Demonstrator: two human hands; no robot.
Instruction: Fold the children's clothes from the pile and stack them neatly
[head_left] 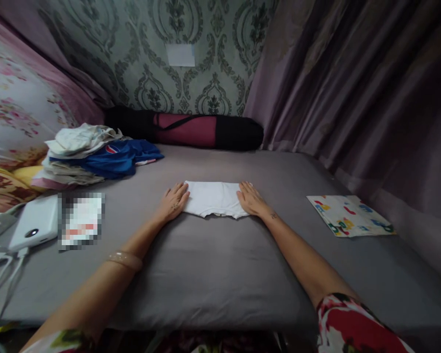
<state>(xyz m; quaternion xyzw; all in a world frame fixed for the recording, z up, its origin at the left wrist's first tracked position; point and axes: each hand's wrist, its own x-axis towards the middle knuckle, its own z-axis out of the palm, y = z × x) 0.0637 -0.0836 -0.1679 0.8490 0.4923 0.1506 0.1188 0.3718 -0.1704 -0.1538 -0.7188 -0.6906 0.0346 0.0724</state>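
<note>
As the head view looks down over the grey sheet (213, 274), I see the folded white cloth (213, 196) just about the middle of the frame, lying flat between the two hands. Its long axis runs left to right across the picture, square to the way the arms reach up from the lower corners, and a shallow curved notch breaks its lower edge near the centre. Neither hand is nearer than the other: the left hand (175, 200) rests on the cloth's left end, the right hand (250, 198) on its right end, so the white stretch lies inward from both palms. Each hand is opened out nearly flat, fingers extended toward the top of the frame, touching the fabric rather than closed round it; whether any fingertip is tucked beneath an edge, I cannot tell. Well apart, at the right of the frame, lies a folded cloth with colourful prints (353, 215), nearer the right hand than the left, while a heap of clothes (83, 142) sits at the upper left, on the left hand's side.
</note>
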